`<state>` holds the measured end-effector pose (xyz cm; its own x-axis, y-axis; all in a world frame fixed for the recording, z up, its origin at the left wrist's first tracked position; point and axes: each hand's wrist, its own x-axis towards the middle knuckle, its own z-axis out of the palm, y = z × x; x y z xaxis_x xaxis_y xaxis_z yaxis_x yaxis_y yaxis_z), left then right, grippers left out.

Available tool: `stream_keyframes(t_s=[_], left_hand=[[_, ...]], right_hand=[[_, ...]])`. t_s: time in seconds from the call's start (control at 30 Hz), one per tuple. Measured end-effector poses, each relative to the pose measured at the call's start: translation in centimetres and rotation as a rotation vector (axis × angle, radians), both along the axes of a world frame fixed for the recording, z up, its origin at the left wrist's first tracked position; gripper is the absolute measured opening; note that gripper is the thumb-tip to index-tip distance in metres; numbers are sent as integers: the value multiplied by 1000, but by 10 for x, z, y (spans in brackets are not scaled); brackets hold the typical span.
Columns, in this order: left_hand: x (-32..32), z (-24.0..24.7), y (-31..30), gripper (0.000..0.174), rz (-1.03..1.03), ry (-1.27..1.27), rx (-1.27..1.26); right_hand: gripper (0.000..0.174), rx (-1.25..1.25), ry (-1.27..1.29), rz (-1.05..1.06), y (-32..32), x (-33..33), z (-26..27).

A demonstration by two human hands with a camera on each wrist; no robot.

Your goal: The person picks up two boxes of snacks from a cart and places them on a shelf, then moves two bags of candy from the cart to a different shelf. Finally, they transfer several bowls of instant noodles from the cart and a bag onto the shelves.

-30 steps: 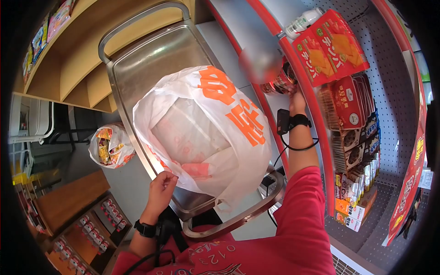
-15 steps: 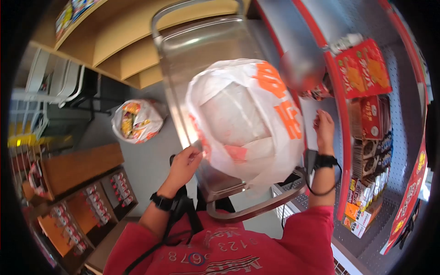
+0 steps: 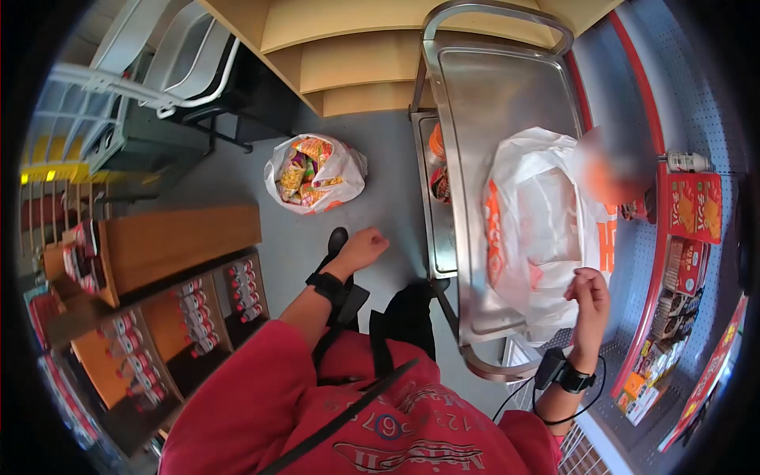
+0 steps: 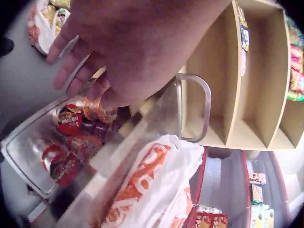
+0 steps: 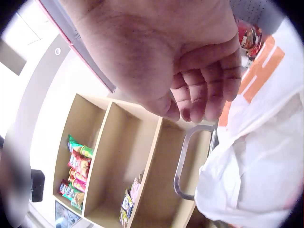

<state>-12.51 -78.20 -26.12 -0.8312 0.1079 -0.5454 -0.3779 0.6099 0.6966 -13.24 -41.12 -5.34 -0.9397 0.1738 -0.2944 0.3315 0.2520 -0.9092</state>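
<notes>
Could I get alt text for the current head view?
A person's left hand and right hand are empty near a metal cart bearing a white bag with orange print; a second bag, holding snack packets, sits on the floor.

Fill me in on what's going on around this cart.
A person in a red shirt is at a metal cart, holding nothing. The right hand is loosely curled close to a big white bag on the cart's top; the left hand is held out over the floor. Red-and-orange packs lie on the cart's lower level. A smaller white bag, with colorful packets inside, sits on the floor.
</notes>
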Motion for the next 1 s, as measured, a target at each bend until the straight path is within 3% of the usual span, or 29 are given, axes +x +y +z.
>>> stream_keyframes(t_s=[0.07, 0.2, 0.23, 0.27, 0.37, 0.5, 0.6, 0.7, 0.73, 0.77, 0.83, 0.97, 1.0], left_hand=[[-5, -15, -44, 23, -26, -10, 44], [-7, -41, -154, 21, 174, -35, 161], [-3, -59, -186, 19, 188, -37, 105], [4, -72, -217, 18, 199, 34, 55], [9, -65, -278, 15, 377, -93, 113], [27, -87, -312, 13, 504, -167, 80], [29, -110, -303, 13, 480, -200, 131], [34, -131, -261, 14, 438, -287, 169], [37, -143, -251, 14, 369, -299, 156], [38, -156, -241, 14, 299, -307, 143], [31, -160, -214, 15, 245, -302, 169], [33, -177, -196, 14, 203, -338, 192], [34, -183, -198, 13, 218, -355, 179]], right_hand=[[11, -16, -37, 6, -57, -3, -11], [13, -115, -124, 71, -175, -21, -57], [13, -145, -149, 194, -192, -25, -83], [13, -360, -187, 162, -216, -30, -109], [17, -265, -423, 161, -260, -36, -185], [20, -34, -425, 240, -262, -7, -312], [18, -28, -650, 171, -255, -10, -352], [15, -180, -918, -171, -227, -15, -420], [17, -543, -1074, -240, -185, -1, -504], [20, -339, -1018, -308, -195, -22, -501], [22, -349, -816, -323, -204, -66, -498], [25, -460, -332, -278, -208, -144, -557], [26, -455, -61, -226, -194, -153, -616]])
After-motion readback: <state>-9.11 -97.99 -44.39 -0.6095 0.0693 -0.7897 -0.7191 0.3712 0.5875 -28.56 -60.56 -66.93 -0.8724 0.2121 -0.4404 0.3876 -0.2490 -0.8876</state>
